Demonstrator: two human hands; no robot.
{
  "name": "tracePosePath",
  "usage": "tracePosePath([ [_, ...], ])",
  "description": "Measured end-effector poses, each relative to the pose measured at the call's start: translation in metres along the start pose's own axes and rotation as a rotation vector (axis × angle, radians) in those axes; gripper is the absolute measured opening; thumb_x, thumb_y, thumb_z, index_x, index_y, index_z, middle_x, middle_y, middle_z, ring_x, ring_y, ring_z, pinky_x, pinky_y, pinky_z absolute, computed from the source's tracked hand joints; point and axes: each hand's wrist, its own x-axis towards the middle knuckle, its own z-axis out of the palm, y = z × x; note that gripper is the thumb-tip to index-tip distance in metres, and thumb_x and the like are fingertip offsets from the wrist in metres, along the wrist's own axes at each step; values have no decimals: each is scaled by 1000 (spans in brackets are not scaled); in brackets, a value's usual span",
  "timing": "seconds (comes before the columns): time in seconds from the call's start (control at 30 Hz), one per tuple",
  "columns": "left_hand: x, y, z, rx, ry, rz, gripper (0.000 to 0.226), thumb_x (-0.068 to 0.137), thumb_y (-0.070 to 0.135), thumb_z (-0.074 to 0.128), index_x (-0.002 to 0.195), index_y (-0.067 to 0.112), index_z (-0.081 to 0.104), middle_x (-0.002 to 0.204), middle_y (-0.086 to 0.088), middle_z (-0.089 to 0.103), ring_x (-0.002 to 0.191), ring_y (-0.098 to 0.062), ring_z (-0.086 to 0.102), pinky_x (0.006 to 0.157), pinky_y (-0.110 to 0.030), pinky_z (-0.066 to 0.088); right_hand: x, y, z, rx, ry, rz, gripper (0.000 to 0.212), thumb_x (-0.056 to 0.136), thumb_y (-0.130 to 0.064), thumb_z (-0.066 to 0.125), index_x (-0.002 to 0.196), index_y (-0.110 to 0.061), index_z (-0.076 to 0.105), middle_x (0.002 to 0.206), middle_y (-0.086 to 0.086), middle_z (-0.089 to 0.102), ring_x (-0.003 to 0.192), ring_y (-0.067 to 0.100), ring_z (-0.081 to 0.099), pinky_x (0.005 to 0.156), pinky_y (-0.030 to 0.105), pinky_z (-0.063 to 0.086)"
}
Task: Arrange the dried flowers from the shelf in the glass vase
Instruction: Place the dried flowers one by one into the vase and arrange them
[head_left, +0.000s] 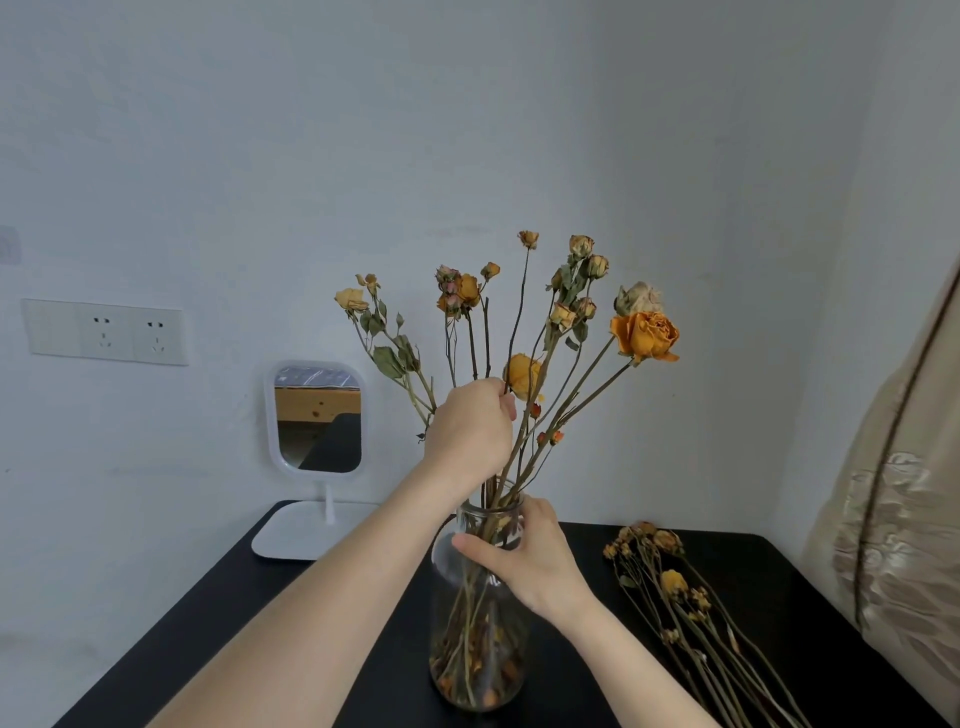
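A clear glass vase (475, 649) stands on the black table (218, 613) and holds several dried yellow and orange flowers (644, 335) on long stems. Above the vase mouth, my left hand (470, 428) pinches a thin stem among the bunch. My right hand (524, 553) grips the vase at its shoulder, thumb across the front of the glass. A loose bundle of dried flowers (675, 587) lies flat on the table to the right of the vase.
A white stand mirror (317, 418) sits at the table's back left against the wall. Wall sockets (106, 332) are further left. A beige patterned curtain (898, 545) hangs at the right edge, close to the loose bundle.
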Motion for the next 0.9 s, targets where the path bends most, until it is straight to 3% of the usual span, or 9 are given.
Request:
tracePosePath([
  [0.13,5,8,-6,53,-69,33,29,93,4,35,73,17,51,68,7,49,64,-12,49,54,-27,36,-1,0,0,0,5,-4,57,70,-49,74,118,-25,52,114,-6,47,112,11,46,97,25,42],
  [0.2,7,11,-6,89,-176,-10,26,91,3,36,88,10,61,85,-2,59,81,-21,57,69,-32,47,-1,-1,0,1,4,-3,59,71,-49,74,119,-25,51,116,-6,47,113,10,45,98,26,42],
  [0.27,8,13,-6,90,-225,-56,28,92,3,39,101,9,65,95,-5,58,93,-26,59,78,-33,47,-1,-1,0,6,3,-4,59,71,-49,73,120,-24,52,119,-5,47,114,10,45,98,25,41],
  [0.5,17,16,-5,39,-305,-123,37,87,-9,43,113,9,63,110,-10,62,109,-29,56,84,-31,46,-2,-1,0,2,1,2,59,71,-50,73,120,-26,50,119,-6,46,114,9,44,91,19,37],
  [0.6,18,13,-3,7,-239,-130,33,93,1,38,115,10,62,109,-13,62,105,-31,58,78,-29,44,-2,-2,-1,-10,-3,10,62,71,-51,72,123,-25,49,120,-6,46,114,9,43,95,21,38],
  [0.7,23,11,-1,69,-115,-116,23,96,8,36,94,9,59,85,-5,57,85,-25,54,70,-29,39,-3,-4,-2,-3,-5,18,61,72,-49,73,122,-24,50,120,-5,46,115,10,44,98,24,40],
  [0.9,25,12,3,293,-195,-187,17,81,-7,53,94,4,57,84,-8,52,84,-23,56,69,-28,45,-4,-6,-3,5,-18,33,62,73,-48,73,124,-21,49,123,-3,46,118,12,44,102,29,41],
])
